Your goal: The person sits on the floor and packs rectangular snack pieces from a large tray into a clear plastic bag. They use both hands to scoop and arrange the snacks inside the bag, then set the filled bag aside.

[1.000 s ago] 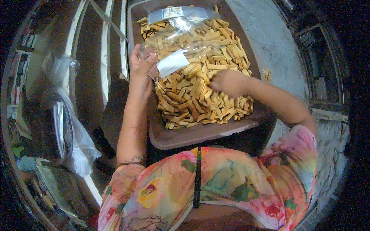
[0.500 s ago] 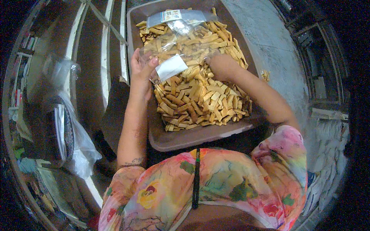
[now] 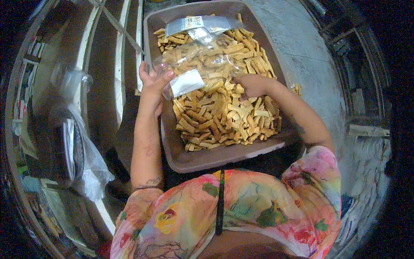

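A large brown plastic tub (image 3: 224, 153) holds several short, pale golden stick-shaped pieces (image 3: 220, 116) heaped up. My left hand (image 3: 154, 86) grips the left end of a clear plastic bag (image 3: 202, 58) with a white label (image 3: 186, 82) on it, held over the heap. My right hand (image 3: 254, 86) is curled at the bag's right end, among the pieces; its fingertips are partly hidden, and what they hold is unclear. At the far end of the tub lie flat clear bags with a printed label (image 3: 192, 23).
Crumpled clear plastic (image 3: 92, 175) hangs by a dark rounded object to my left, beside pale slats (image 3: 120, 73). A grey concrete surface (image 3: 302, 52) lies right of the tub, with a few loose pieces (image 3: 296, 89) by its rim. A dark framed structure (image 3: 362, 77) stands at the far right.
My left hand and the bag have shifted left and down. My right hand has moved up and in toward the bag, then slightly down again, its forearm now more upright.
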{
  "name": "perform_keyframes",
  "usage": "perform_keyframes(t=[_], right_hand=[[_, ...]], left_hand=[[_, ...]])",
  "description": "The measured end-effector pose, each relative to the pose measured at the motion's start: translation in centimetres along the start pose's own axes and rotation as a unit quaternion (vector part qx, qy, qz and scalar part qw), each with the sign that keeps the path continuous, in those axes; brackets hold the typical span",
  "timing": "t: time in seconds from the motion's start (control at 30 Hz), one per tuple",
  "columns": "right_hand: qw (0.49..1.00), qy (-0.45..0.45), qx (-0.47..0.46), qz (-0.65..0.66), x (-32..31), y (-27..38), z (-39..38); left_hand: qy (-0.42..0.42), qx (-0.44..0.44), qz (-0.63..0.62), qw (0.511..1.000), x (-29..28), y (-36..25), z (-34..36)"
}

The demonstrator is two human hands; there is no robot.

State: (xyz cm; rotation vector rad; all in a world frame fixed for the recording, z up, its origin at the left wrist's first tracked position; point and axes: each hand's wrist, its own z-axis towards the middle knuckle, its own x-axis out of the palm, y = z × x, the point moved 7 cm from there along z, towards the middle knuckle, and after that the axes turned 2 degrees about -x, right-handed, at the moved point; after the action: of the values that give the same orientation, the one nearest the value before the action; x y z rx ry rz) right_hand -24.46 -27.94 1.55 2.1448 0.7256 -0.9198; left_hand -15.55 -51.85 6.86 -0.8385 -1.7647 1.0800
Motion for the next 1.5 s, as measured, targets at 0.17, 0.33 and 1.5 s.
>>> perform_keyframes(t=[0.17, 0.33, 1.5], right_hand=[[0.995, -0.064, 0.039, 0.070, -1.4, -0.5, -0.3], [0.716, -0.188, -0.082, 0.667, -5.2, -1.2, -3.3], [0.892, -0.286, -0.342, 0.078, -10.2, 16.2, -4.0]], left_hand=[[-0.002, 0.010, 0.011, 1.000, -0.7, -0.4, 0.4], [0.026, 0.024, 0.021, 0.999, -1.4, -1.4, 0.1], [0.221, 0.096, -0.028, 0.970, 4.4, -0.3, -1.3]])
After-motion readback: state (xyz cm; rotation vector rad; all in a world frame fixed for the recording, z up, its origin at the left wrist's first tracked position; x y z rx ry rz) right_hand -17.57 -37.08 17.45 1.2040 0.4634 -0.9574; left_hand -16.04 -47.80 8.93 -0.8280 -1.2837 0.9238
